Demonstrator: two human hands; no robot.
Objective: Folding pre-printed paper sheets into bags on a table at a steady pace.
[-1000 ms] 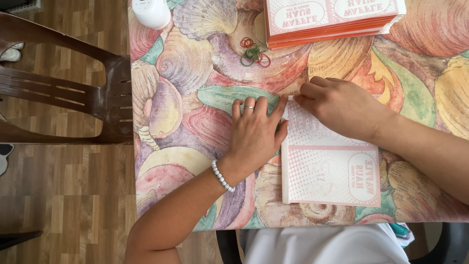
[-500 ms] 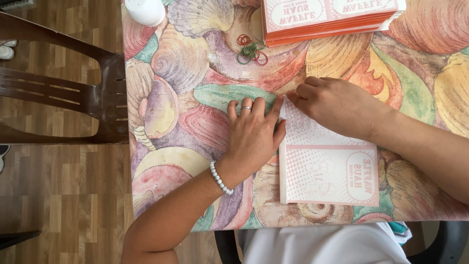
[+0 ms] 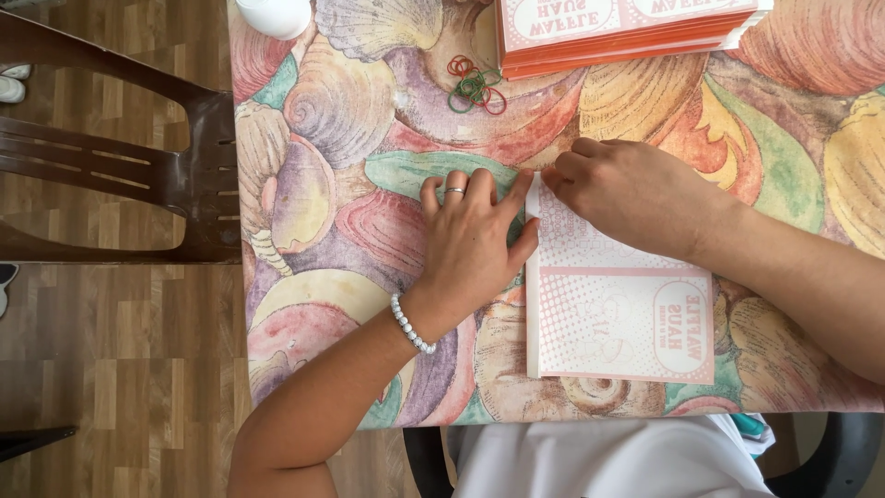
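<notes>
The flat pink-and-white printed paper bag is laid lengthwise toward the body on the shell-patterned tabletop, its far-left corner pinched by the right hand, its left edge pressed by the flattened left hand.

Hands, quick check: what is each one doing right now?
Left hand: open, flat on the tablecloth, against the left edge of the pink-and-white paper bag.
Right hand: fingers curled, pressing the bag's top left corner; no clear grip.

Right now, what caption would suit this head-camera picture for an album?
Two bare hands, left hand and right hand, press the folded edge of a pink-and-white paper bag on a seashell-patterned tablecloth.
</notes>
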